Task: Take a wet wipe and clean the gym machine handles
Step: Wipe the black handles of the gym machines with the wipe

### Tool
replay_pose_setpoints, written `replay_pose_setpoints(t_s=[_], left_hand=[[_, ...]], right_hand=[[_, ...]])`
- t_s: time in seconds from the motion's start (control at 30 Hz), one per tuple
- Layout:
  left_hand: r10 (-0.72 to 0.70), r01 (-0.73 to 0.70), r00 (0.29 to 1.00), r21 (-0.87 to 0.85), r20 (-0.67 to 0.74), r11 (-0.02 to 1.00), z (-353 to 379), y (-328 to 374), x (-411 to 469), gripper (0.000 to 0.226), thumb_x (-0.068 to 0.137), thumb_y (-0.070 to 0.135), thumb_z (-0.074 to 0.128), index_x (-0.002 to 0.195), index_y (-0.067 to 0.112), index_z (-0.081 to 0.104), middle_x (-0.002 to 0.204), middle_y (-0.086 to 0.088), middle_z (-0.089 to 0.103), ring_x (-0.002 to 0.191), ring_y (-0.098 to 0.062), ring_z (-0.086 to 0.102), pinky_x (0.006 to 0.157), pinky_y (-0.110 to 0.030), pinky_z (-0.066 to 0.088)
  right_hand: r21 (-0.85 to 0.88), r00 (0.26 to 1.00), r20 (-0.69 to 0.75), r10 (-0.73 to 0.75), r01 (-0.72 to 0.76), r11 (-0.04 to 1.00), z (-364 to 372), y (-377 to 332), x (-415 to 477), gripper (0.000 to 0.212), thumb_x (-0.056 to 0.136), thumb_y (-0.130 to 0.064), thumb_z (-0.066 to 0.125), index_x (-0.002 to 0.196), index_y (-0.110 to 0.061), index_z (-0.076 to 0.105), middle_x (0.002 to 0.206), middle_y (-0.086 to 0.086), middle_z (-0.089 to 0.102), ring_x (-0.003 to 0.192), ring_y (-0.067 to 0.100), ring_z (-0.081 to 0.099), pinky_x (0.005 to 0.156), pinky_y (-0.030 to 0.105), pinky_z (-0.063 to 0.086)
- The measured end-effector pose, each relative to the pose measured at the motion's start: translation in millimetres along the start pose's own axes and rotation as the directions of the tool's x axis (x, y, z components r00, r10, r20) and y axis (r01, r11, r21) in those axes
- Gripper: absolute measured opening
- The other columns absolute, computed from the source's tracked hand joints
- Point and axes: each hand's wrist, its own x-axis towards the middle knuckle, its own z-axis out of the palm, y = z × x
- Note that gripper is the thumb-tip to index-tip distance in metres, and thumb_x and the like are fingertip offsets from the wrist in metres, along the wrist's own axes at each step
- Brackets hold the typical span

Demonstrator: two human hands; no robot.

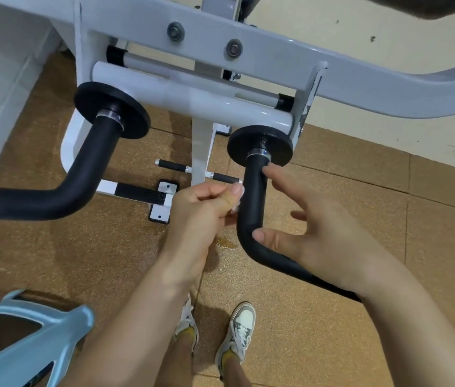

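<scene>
Left hand (pixel 201 208): fist closed on a white wet wipe (pixel 238 198), mostly hidden, beside the right handle (pixel 251 208).
Right hand (pixel 321 236): fingers spread, touching that handle.
Handle's lower end: behind the right forearm.

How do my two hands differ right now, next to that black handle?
The left hand is closed in a fist, with a bit of white wipe showing at the thumb; the right hand is open with fingers spread and holds nothing. The left sits beside the handle; the right's fingertips touch it. Both are bare.
</scene>
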Motion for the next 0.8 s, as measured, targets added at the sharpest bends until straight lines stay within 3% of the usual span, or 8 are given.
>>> replay_pose_setpoints(t_s=[0.13,0.3,0.4,0.47,0.6,0.8], left_hand=[[-0.026,0.022,0.998,-0.091,-0.052,0.996,8.1,3.1,2.3,0.007,0.084,0.014,0.069,0.085,0.007,0.072,0.097,-0.02,0.072,0.093,-0.033,0.07,0.083,-0.042,0.057],[-0.072,0.073,0.997,-0.067,0.009,0.995,-3.1,-7.8,-22.2,0.011,0.087,0.013,0.064,0.081,0.008,0.071,0.088,-0.015,0.074,0.084,-0.028,0.072,0.073,-0.034,0.057],[-0.08,0.078,0.997,-0.062,-0.022,0.995,-8.2,-14.9,-37.0,0.012,0.083,0.018,0.068,0.081,0.006,0.069,0.091,-0.022,0.072,0.087,-0.033,0.071,0.077,-0.037,0.058],[-0.093,0.087,0.994,-0.091,-0.062,0.992,-7.2,-19.7,-45.8,0.012,0.076,0.023,0.071,0.074,0.012,0.069,0.094,-0.026,0.069,0.084,-0.032,0.069,0.078,-0.036,0.058],[-0.178,0.138,0.975,-0.263,-0.135,0.955,1.0,-31.4,-63.6,0.009,0.073,0.017,0.071,0.073,0.009,0.068,0.086,-0.018,0.068,0.078,-0.026,0.066,0.076,-0.035,0.06],[-0.268,0.167,0.949,-0.455,-0.166,0.875,14.6,-43.7,-79.5,0.015,0.074,0.016,0.071,0.085,0.006,0.066,0.095,-0.017,0.072,0.081,-0.025,0.073,0.071,-0.028,0.058]], right_hand=[[0.007,0.997,-0.067,-0.038,0.039,0.999,1.6,0.7,0.5,0.063,0.086,-0.02,0.064,0.142,-0.033,0.04,0.151,-0.023,0.031,0.136,-0.003,0.032,0.112,0.036,0.033],[0.031,0.991,-0.122,-0.051,0.055,0.998,9.7,-0.2,-4.5,0.057,0.085,-0.008,0.06,0.136,-0.031,0.049,0.148,-0.019,0.037,0.119,-0.001,0.049,0.101,0.034,0.044],[0.077,0.985,-0.167,-0.04,0.053,0.996,16.4,-0.7,-7.7,0.056,0.082,-0.001,0.057,0.131,-0.028,0.053,0.145,-0.017,0.042,0.11,-0.002,0.055,0.094,0.027,0.048],[0.102,0.972,-0.231,-0.034,0.059,0.993,20.1,-1.1,-9.9,0.054,0.081,0.001,0.054,0.127,-0.028,0.057,0.136,-0.015,0.052,0.103,-0.001,0.057,0.087,0.019,0.049],[0.206,0.91,-0.411,0.058,0.031,0.978,25.2,-0.4,-18.5,0.042,0.084,-0.002,0.052,0.111,-0.029,0.067,0.095,-0.014,0.065,0.086,0.0,0.061,0.07,0.008,0.046],[0.366,0.768,-0.633,0.101,0.182,0.913,35.9,-1.5,-44.8,0.029,0.082,0.005,0.053,0.088,-0.015,0.073,0.082,-0.013,0.07,0.077,0.006,0.064,0.067,0.015,0.048]])
